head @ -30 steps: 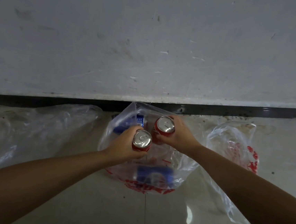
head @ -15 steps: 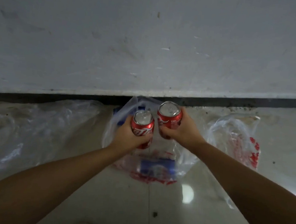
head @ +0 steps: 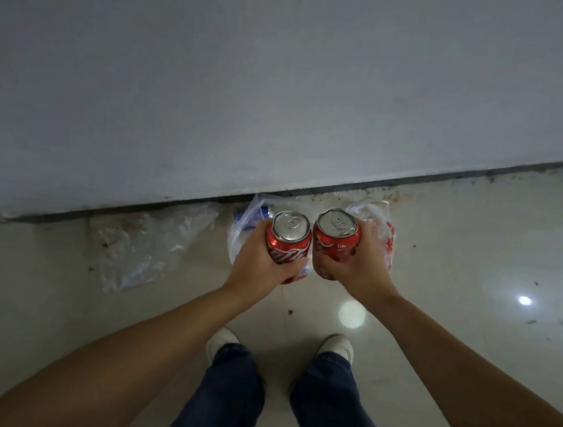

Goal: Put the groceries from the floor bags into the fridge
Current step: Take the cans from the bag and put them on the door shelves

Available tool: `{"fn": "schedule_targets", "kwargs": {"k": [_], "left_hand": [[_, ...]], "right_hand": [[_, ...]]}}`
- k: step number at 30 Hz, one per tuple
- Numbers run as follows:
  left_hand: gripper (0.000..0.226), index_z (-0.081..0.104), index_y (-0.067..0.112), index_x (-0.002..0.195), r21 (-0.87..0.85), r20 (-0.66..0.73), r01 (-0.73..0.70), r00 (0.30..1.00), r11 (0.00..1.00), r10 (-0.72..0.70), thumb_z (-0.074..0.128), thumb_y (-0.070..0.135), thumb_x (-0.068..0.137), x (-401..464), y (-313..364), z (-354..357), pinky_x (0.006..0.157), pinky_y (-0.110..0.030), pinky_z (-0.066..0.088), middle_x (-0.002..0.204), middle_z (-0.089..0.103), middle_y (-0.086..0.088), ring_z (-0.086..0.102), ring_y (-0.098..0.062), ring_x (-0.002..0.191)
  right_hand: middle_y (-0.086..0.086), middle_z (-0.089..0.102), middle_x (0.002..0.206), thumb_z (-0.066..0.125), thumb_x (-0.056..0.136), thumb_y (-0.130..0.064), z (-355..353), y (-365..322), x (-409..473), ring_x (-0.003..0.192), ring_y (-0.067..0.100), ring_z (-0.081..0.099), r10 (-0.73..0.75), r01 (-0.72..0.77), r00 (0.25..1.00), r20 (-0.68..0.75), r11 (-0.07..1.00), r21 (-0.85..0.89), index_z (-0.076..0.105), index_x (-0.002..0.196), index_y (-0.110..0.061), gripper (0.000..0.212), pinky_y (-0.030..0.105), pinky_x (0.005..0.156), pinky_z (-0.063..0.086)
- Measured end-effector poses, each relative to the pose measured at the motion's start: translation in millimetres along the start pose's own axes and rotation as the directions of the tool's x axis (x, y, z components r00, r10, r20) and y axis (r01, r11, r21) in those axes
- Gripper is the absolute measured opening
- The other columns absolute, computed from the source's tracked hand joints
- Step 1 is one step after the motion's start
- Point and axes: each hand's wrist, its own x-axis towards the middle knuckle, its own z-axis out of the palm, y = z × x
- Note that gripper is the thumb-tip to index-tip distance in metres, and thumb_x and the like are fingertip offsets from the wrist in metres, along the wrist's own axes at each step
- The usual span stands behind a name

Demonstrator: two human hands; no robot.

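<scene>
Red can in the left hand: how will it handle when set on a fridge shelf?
The red can looks sealed, tab flat, so probably full and heavy for its size. The left hand wraps its smooth round wall: likely rigid, possibly slippery. Laid sideways it would probably roll; upright it should stand stably.

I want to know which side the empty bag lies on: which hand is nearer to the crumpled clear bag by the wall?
Left. The left hand, gripping a red can, is beside the clear bag; the right hand, gripping the other can, is farther away.
</scene>
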Motion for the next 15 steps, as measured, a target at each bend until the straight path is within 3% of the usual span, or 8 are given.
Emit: {"fn": "schedule_targets", "kwargs": {"k": [3,7,12,15], "left_hand": [[0.061,0.042,0.042,0.106,0.011,0.020,-0.004,1.000,1.000,0.004,0.081,0.013,0.069,-50.2,62.2,-11.1,0.067,-0.001,0.045,0.101,0.056,0.022,0.057,0.013,0.089],[0.063,0.041,0.039,0.114,0.024,0.059,-0.013,0.998,1.000,0.011,0.081,0.017,0.070,-112.1,131.6,-20.7,0.074,-0.004,0.043,0.105,0.056,0.024,0.054,0.010,0.096],[0.066,0.044,0.029,0.121,0.081,0.109,-0.064,0.992,0.995,0.055,0.082,0.016,0.069,-159.9,198.2,-28.6,0.092,-0.020,0.042,0.108,0.055,0.016,0.053,-0.004,0.105],[0.063,0.047,0.021,0.123,0.131,0.175,-0.134,0.978,0.982,0.111,0.081,0.013,0.070,-181.0,234.8,-32.0,0.087,-0.023,0.041,0.106,0.057,0.008,0.055,-0.011,0.102]], "right_hand": [[-0.010,0.058,0.116,0.084,0.065,-0.019,-35.9,-48.4,-58.3,0.107,0.006,0.057,0.034,-0.030,0.998,-0.055,0.997,0.068,0.039,0.123,-0.033,0.074,0.012,0.079,0.046],[-0.024,0.054,0.103,0.081,0.071,-0.015,-81.3,-99.2,-136.9,0.097,-0.002,0.057,0.083,-0.068,0.987,-0.140,0.991,0.112,0.038,0.126,-0.030,0.071,0.003,0.066,0.045],[-0.016,0.056,0.106,0.081,0.071,-0.022,-120.3,-144.2,-216.6,0.098,0.003,0.056,0.106,-0.067,0.962,-0.251,0.985,0.159,0.037,0.118,-0.032,0.065,0.010,0.073,0.044],[-0.010,0.059,0.108,0.082,0.069,-0.021,-132.9,-165.4,-261.5,0.095,0.002,0.058,0.107,-0.022,0.922,-0.372,0.974,0.226,0.040,0.118,-0.029,0.066,0.011,0.073,0.044]]}}
